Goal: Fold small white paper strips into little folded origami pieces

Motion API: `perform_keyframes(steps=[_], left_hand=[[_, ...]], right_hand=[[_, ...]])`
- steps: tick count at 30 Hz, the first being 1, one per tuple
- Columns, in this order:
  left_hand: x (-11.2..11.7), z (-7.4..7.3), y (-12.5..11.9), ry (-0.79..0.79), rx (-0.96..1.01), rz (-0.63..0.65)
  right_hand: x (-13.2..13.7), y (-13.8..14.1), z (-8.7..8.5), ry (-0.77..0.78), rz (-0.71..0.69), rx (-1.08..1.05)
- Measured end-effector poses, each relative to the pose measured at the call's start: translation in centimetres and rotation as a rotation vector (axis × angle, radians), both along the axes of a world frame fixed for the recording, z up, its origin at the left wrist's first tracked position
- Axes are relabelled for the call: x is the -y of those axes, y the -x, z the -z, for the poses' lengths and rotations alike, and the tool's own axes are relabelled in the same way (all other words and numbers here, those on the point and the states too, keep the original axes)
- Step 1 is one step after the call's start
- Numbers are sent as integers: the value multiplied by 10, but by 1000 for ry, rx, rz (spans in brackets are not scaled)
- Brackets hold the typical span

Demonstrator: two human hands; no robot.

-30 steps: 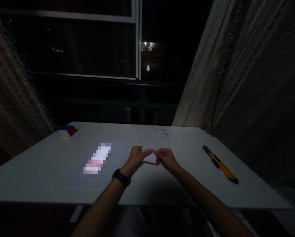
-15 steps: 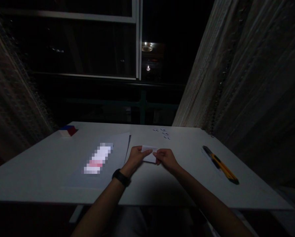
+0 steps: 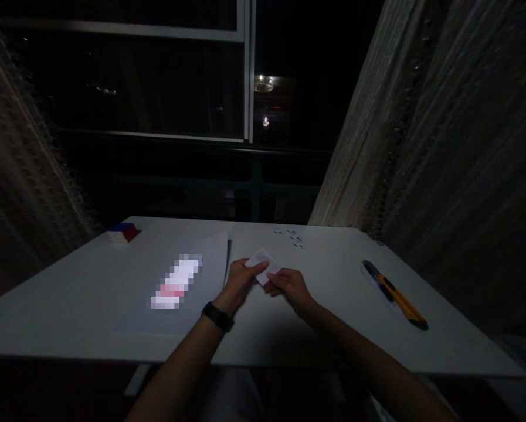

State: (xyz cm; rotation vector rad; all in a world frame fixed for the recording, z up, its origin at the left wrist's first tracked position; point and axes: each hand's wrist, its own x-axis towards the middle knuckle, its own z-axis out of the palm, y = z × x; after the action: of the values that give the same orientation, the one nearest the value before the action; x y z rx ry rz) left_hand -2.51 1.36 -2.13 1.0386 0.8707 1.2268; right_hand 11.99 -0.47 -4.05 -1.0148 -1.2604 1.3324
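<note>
From the head view, holding a small piece of white paper (image 3: pixel 260 256) between left grip (image 3: pixel 237 281) and right grip (image 3: pixel 293 287), apparently just above the table (image 3: pixel 69 305). Closed on the paper's left side with the left grip, thumb on top, fingers mostly hidden. Closed on the lower right edge with the right grip, pinched between thumb and fingertips. Turned aslant, with one corner pointing away from the body, probably for a firm hold at two opposite sides. Wearing a black wristband (image 3: pixel 217 317) on the left wrist.

At left, showing a large white sheet (image 3: pixel 210 281) with a seemingly raised far right corner, and on it a bright pixelated oblong (image 3: pixel 175 284), perhaps a lit phone screen, likely placed there for easy viewing. Farther left, near the table's far corner, showing a blue, red and white block (image 3: pixel 122 232), perhaps a puzzle cube, well apart from both grips. Beyond the paper, showing small dark-marked pieces (image 3: pixel 296 238), too dim to name, probably grouped to avoid scattering. At right, showing a yellow and black utility knife (image 3: pixel 399 300), well apart from the right grip, likely laid there for safety
</note>
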Motion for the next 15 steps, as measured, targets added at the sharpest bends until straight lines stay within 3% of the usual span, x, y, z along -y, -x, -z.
perform_keyframes(steps=[3,6,9,11,15], left_hand=[[-1,1,0,-21,-135,0],[0,2,-1,-64,-351,49],[3,2,-3,-151,-489,140],[3,2,-4,-194,-503,154],[1,4,-7,-149,-389,57]], right_hand=[[-3,-13,-8,16,-94,-11],[-4,-24,-16,-109,-82,-4],[-3,-25,-18,-235,-117,153],[-4,-22,-16,-269,-68,253],[-8,-17,-9,-265,87,278]])
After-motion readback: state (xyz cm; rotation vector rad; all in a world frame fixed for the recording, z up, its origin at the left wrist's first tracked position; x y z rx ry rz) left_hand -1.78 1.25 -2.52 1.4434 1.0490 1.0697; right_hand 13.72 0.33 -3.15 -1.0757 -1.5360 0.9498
